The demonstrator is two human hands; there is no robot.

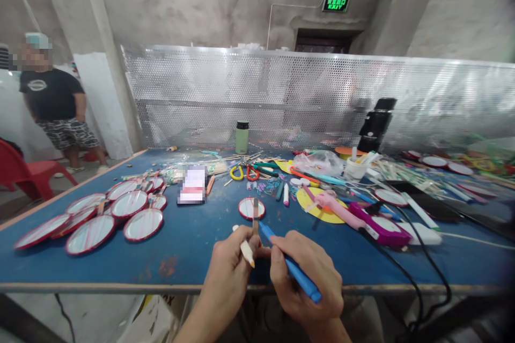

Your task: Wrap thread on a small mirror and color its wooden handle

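My left hand is closed, pinching a flat wooden craft stick upright. A white marker with an orange tip is also tucked between its fingers. Behind the stick's upper end appears a small white disc with a red rim; whether the two are joined I cannot tell. My right hand grips a blue marker like a pen, its tip right beside the stick. Left of my hands lies a cluster of similar red-rimmed discs, some with wooden sticks on them.
A phone and a green bottle stand beyond my hands. To the right are a yellow disc, a purple and pink device with black cables, and scattered pens. A perforated metal screen backs the table; a person stands far left.
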